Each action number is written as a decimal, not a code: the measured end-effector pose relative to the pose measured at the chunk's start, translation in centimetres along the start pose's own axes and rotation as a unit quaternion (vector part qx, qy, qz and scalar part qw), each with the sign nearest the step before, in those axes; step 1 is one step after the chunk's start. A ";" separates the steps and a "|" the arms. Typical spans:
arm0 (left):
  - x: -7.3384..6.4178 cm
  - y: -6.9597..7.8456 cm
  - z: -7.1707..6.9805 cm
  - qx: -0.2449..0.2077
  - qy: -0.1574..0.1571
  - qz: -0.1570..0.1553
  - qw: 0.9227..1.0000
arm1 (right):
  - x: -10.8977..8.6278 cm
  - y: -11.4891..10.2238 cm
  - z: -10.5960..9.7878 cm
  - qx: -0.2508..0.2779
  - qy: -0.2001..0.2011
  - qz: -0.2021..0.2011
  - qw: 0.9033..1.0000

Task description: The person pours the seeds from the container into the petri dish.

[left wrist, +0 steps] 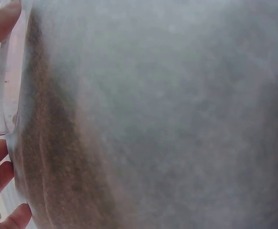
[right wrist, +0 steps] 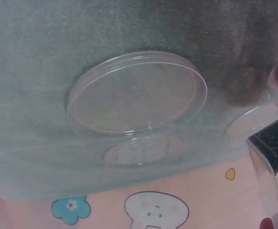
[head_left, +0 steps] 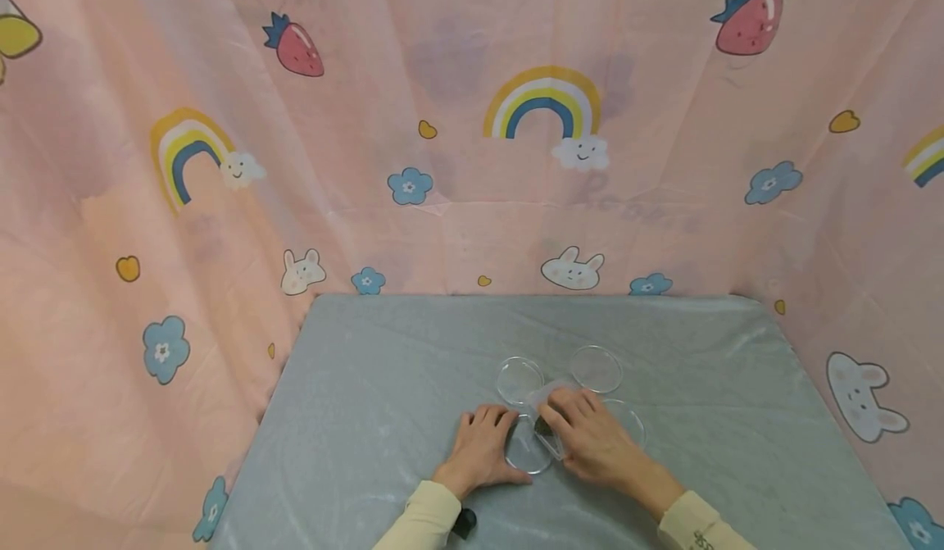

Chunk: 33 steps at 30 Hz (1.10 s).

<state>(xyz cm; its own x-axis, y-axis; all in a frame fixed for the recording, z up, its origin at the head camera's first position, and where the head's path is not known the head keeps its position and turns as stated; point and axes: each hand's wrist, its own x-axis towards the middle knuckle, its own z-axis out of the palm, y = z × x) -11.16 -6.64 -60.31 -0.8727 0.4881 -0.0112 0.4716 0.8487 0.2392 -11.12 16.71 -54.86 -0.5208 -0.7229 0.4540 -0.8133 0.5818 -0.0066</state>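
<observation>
In the head view my left hand (head_left: 483,447) holds the near clear petri dish (head_left: 528,445) by its left side, thumb at the front and fingers at the back. My right hand (head_left: 590,435) grips a clear plastic container (head_left: 549,393) and tilts it over that dish. Dark grainy material (right wrist: 276,142) lies inside the container, gathered toward its lower end in the right wrist view. A right fingertip (right wrist: 266,223) shows against the container's wall. The left wrist view catches my left thumb (left wrist: 3,24) and fingers beside clear plastic at the left edge.
Other clear round dishes stand close by: one behind the left hand (head_left: 520,380), a back right dish (head_left: 596,369) and a dish (head_left: 630,420) partly behind the right hand. A grey cloth (head_left: 383,378) covers the table. A printed pink curtain (head_left: 457,230) surrounds it.
</observation>
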 end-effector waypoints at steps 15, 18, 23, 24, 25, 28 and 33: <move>0.1 0.0 0.1 0.000 -0.002 0.000 1.000 | 0.1 -0.1 0.0 -0.002 0.004 -0.009 1.000; 0.1 -0.1 0.1 0.002 -0.003 0.001 1.000 | 0.1 -0.1 0.0 -0.002 0.004 -0.007 1.000; 0.1 0.0 0.1 0.005 -0.003 0.001 1.000 | 0.1 0.0 0.0 -0.008 0.007 -0.008 1.000; 0.1 0.0 0.1 0.005 -0.002 0.001 1.000 | 0.1 0.0 0.0 -0.008 0.009 -0.009 1.000; 0.1 0.0 0.1 0.006 -0.001 0.001 1.000 | 0.1 0.0 0.0 -0.010 0.011 -0.011 1.000; 0.1 -0.1 0.1 0.008 0.002 0.002 1.000 | 0.2 0.1 0.0 -0.010 0.016 -0.013 1.000; 0.1 0.0 0.1 0.006 0.000 0.002 1.000 | 0.2 0.1 -0.1 -0.010 0.015 -0.008 1.000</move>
<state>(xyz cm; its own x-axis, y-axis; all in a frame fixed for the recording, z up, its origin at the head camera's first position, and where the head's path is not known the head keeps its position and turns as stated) -11.26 -6.61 -60.44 -0.8704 0.4923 -0.0099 0.4773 0.8486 0.2280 -11.24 16.62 -54.67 -0.4986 -0.7211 0.4810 -0.8165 0.5770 0.0186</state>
